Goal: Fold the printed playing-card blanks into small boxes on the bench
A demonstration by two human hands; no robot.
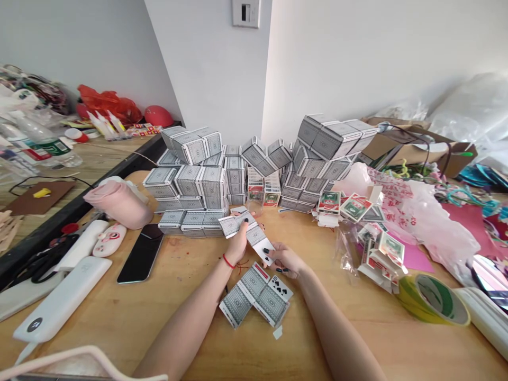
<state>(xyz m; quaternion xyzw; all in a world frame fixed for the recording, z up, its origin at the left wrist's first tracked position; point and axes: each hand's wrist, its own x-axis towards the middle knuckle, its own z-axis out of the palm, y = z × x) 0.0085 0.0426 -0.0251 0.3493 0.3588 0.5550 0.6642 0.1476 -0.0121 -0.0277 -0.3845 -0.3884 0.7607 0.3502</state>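
Observation:
My left hand (239,238) is closed on some playing cards (234,225) with grey patterned backs, thumb on top. At their lower right end, my right hand (286,259) pinches a card (262,248) whose white face shows a spade. Whether these cards are joined to one another I cannot tell. Below my hands, several more playing cards (254,291) lie on the table in an angled arrangement, one showing a ten of spades (280,289). A small white scrap (278,332) lies beside them.
Stacked blocks of grey-backed cards stand at the back left (192,182) and back right (317,153). A black phone (141,254) and white power bank (63,299) lie left. Card boxes (383,256), a tape roll (432,299) and a plastic bag (428,211) are right.

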